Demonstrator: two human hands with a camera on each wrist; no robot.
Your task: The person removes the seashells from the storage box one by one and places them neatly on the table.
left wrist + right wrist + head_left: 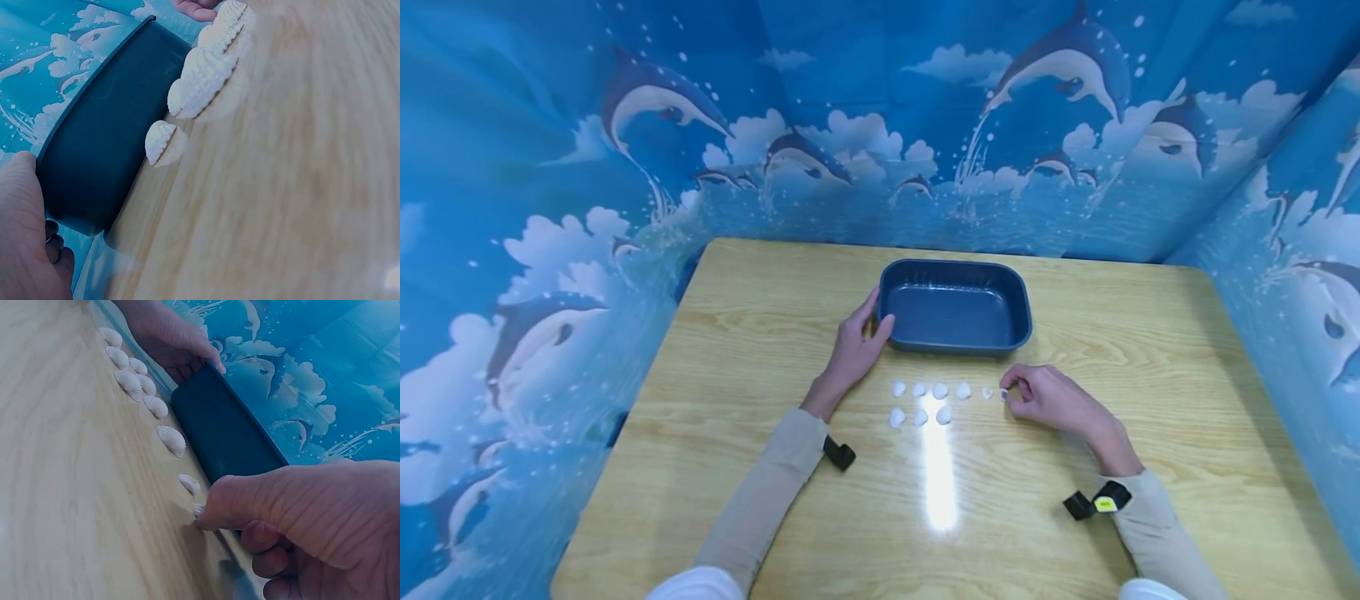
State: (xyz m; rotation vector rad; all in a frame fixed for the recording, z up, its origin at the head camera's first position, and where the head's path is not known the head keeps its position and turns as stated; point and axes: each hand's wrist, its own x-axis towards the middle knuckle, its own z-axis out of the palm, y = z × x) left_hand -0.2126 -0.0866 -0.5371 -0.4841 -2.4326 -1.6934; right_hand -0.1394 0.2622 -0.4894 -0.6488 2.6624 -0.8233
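Note:
A dark blue rectangular basin (955,347) stands upright at the back middle of the table. My left hand (856,340) grips its left end, the thumb at the near corner and the other fingers along the end wall. In front of it, my right hand (1054,402) pinches a small white seashell (1003,395) at the right end of a row, touching or just above the tabletop. Ribbed white seashells (940,390) lie spaced along that row. Nearer to me is a shorter row with 3 seashells (921,417). In the right wrist view, the thumb (234,501) partly hides the pinched shell.
The wood-grain table (760,533) carries a bright light reflection below the shells. Behind it and at both sides hangs a blue curtain (865,75) printed with dolphins. A black strap device (1097,500) sits on my right wrist, another (838,452) on my left.

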